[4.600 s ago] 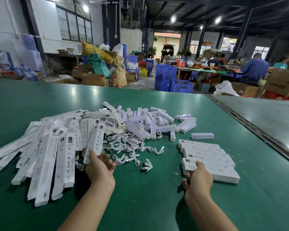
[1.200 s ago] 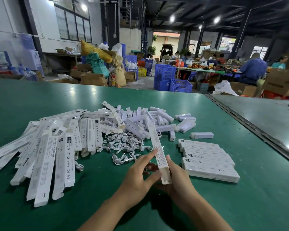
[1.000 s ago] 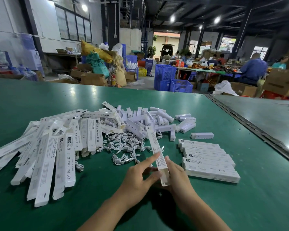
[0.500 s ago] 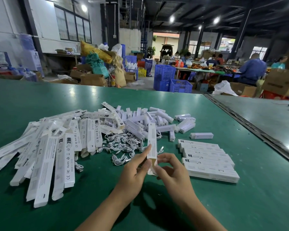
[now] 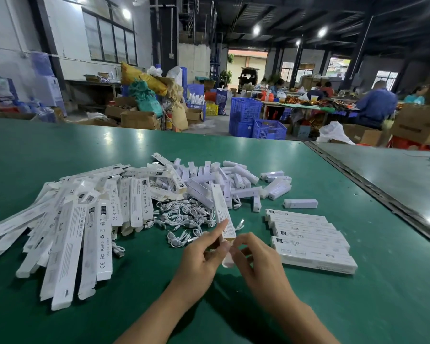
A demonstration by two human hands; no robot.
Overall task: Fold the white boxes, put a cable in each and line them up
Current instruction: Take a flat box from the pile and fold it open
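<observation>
Warehouse floor, wide green table (image 5: pixel 60 150), other workers at benches far behind it. Beside the row of finished boxes (image 5: pixel 308 238), its left, left hand (image 5: pixel 199 256) and right hand (image 5: pixel 256 259) both pinch one white box (image 5: pixel 222 214) at its near end, flap apparently being closed. Few done; the flat-box pile (image 5: pixel 72 227) and cables (image 5: pixel 184 217) (loose, beyond the hands) remain.
</observation>
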